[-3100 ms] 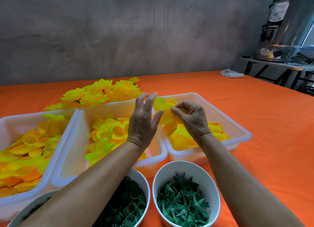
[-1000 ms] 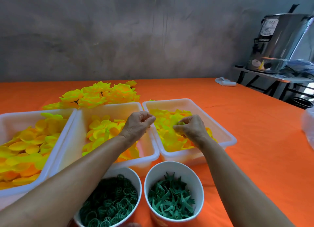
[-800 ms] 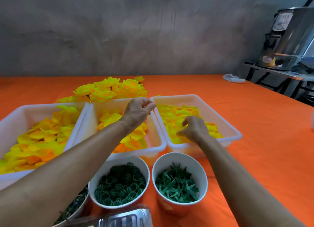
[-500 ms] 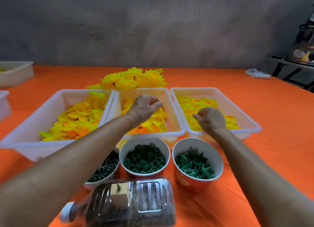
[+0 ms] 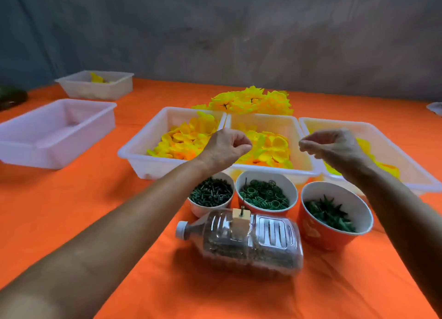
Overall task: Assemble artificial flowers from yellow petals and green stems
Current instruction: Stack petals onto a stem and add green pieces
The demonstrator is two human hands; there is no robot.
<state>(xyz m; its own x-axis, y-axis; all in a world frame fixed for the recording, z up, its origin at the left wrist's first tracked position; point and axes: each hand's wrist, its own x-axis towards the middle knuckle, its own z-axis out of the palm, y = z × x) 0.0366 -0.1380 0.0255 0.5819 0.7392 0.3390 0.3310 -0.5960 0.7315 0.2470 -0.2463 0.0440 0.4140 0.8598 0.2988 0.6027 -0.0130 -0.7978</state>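
Three white trays of yellow petals stand side by side: a left tray [image 5: 148,165], a middle tray [image 5: 263,123] and a right tray [image 5: 394,149]. Behind them lies a pile of finished yellow flowers [image 5: 251,101]. In front stand a cup of green stems [image 5: 210,194], a cup of green rings [image 5: 265,195] and an orange cup of green star pieces [image 5: 331,214]. My left hand [image 5: 226,149] hovers over the seam between the left and middle trays, fingers curled. My right hand [image 5: 332,146] hovers beside the right tray, fingertips together. Nothing shows in either hand.
A clear plastic bottle [image 5: 244,241] lies on its side in front of the cups, with a small block and pin on top. An empty white tray [image 5: 55,129] sits at the left, another tray [image 5: 95,86] with a few petals behind it. Orange cloth covers the table.
The view has swung left and pulled back, bringing the bottle and the left trays into sight. My right hand has lifted out of the right tray; my left hand stays curled over the middle.
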